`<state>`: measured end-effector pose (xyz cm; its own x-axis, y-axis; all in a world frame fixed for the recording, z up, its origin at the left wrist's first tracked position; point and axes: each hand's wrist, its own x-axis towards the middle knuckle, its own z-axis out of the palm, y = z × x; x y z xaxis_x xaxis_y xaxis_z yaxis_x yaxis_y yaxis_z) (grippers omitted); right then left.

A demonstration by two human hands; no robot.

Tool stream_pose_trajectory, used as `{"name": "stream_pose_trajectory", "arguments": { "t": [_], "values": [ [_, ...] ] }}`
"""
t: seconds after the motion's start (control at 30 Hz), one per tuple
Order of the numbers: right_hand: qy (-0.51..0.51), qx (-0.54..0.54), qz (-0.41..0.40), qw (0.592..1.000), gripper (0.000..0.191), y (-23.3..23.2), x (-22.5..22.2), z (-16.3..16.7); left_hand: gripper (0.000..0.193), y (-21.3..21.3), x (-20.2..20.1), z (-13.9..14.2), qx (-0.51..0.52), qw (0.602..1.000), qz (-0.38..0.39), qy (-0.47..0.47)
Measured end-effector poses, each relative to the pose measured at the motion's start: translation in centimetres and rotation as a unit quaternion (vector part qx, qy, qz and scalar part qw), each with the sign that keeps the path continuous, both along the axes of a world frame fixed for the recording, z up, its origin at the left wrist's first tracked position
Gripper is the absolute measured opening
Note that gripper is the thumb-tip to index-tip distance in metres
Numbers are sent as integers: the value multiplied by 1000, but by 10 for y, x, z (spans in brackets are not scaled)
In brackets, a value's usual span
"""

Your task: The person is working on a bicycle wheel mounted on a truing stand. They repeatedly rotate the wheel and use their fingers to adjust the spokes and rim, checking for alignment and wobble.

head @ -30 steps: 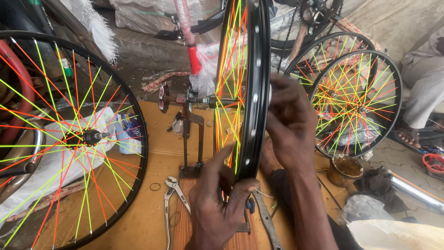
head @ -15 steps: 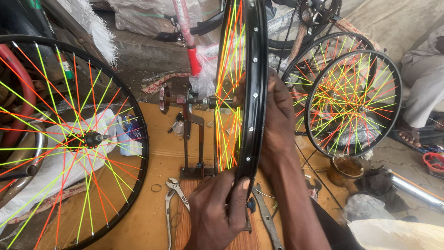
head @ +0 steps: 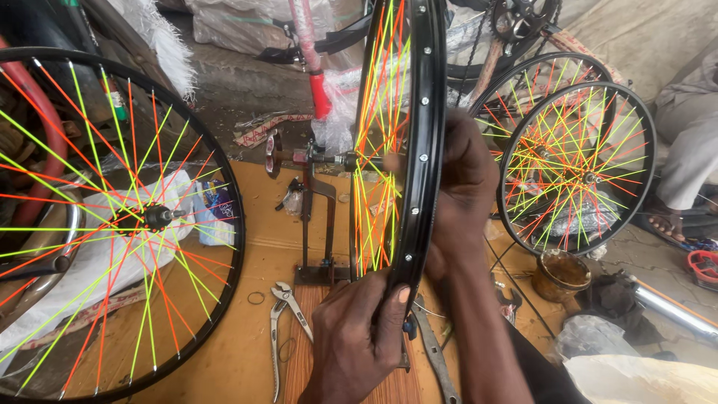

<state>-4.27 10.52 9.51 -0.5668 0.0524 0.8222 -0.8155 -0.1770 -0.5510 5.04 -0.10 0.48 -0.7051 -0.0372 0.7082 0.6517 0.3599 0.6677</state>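
The left hand (head: pixel 359 337) wraps its fingers around the bottom of a black wheel rim (head: pixel 422 150), thumb pressed against the rim's edge. The right hand (head: pixel 464 194) lies flat against the rim's right side higher up, fingers curled around its edge toward the spokes. The wheel stands upright, edge-on to the camera, its axle resting in a metal stand (head: pixel 318 224) on a wooden bench (head: pixel 224 359). Its spokes (head: pixel 378 142) are orange and neon yellow.

On the bench just left of the left hand lie pliers (head: pixel 288 318), and a small ring (head: pixel 256 298) sits beside them. A flat metal tool (head: pixel 434 359) lies under the right forearm. A large finished wheel (head: pixel 112 224) with the same coloured spokes leans at the left. Two more wheels (head: pixel 576 168) stand at the right, near a small brown tin (head: pixel 561 275).
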Motion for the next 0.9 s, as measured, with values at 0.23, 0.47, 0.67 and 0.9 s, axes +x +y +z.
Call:
{"name": "stream_pose_trajectory", "arguments": {
  "t": [0.23, 0.47, 0.67, 0.9],
  "values": [
    [-106, 7, 127, 986, 26, 19, -4, 6, 16, 5, -5, -7, 3, 1000, 0, -1],
    [4, 24, 14, 1000, 31, 14, -2, -12, 18, 6, -4, 3, 36, 999, 17, -14],
    [-91, -46, 77, 992, 36, 27, 3, -24, 35, 1, 3, 12, 139, 990, -22, 27],
    [-165, -26, 162, 973, 42, 21, -6, -28, 13, 4, 1, -4, 29, 1000, 6, 1]
  ]
}}
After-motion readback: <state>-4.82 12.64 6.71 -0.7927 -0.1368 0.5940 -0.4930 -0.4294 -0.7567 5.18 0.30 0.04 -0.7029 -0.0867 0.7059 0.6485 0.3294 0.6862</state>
